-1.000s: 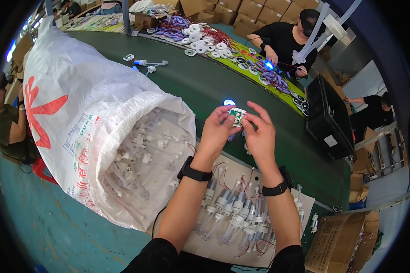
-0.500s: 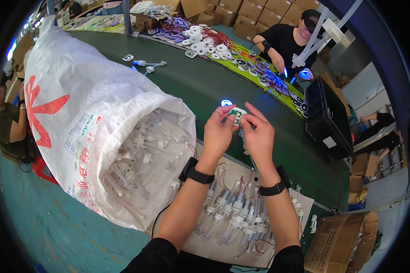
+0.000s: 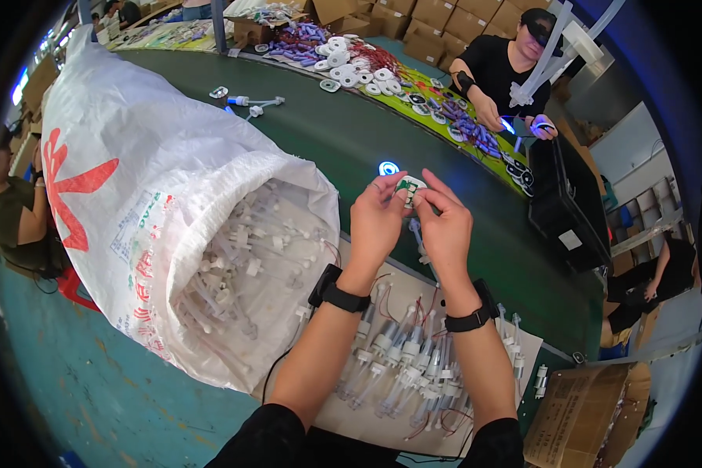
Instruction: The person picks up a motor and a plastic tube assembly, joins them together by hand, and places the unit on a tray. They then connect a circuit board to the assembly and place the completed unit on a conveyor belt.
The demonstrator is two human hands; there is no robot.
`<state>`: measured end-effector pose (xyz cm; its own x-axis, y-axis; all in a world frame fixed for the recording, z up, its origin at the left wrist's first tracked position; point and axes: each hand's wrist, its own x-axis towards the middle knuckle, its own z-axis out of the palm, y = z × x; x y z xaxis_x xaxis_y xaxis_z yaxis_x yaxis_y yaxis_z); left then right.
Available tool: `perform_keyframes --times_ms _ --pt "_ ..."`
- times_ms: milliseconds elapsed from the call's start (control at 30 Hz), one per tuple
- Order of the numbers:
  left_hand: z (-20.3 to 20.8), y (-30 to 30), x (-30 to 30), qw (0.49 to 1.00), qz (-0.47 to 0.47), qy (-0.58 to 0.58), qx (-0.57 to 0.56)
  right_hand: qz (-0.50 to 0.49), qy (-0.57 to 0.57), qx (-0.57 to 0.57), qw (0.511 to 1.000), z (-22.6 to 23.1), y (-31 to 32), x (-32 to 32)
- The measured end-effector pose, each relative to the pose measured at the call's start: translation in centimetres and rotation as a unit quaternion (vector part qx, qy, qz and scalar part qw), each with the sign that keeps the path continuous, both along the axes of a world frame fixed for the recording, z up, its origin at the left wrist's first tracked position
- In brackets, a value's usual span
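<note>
A: How do the edges look from your station?

B: On my screen the dark green belt (image 3: 507,234) runs slantwise, upper left to lower right. The white sack (image 3: 156,140) fills the left side, its mouth gaping toward the forearms, so I read that flank as tight. Heaped parts (image 3: 338,58) line the belt's far edge. Below, the pale board (image 3: 351,425) lies under the forearms, crowded with clear tubes and pumps. My widest stretch of green is on the right, between the hands and the black case (image 3: 565,203).

A: And the hands?

B: I have both over the belt, close together. The left hand (image 3: 372,226) is drawn into a pinch, thumb and finger on the left edge of the circuit disc (image 3: 409,187). The right hand (image 3: 444,234) pinches its lower right side, the other fingers loosely spread.

A: So where is the disc, and how is it turned?

B: At the fingertips, between the two hands. I see its green circuit side, facing back toward the head camera. It looks roughly round; with fingertips covering its sides, I can't tell a long axis. A blue-lit ring (image 3: 388,168) shows just beyond it, to the upper left.
</note>
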<state>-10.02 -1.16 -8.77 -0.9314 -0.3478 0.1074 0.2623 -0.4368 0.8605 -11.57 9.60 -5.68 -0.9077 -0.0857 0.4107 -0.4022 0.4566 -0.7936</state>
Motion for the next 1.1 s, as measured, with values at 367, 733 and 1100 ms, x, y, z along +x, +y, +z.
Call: perform_keyframes --times_ms 367,733,1100 --pt "-3.0 -0.1 0.1 0.947 0.132 -0.007 -0.293 0.078 0.037 0.107 0.990 0.8 1.2 0.8" --pt "2.0 3.6 -3.1 0.874 0.250 0.112 -0.401 0.071 0.054 0.097 0.991 8.9 13.8 8.9" --pt "2.3 -6.3 -12.3 0.973 0.012 -0.154 -0.173 -0.146 0.082 -0.076 0.983 13.3 24.8 24.4"
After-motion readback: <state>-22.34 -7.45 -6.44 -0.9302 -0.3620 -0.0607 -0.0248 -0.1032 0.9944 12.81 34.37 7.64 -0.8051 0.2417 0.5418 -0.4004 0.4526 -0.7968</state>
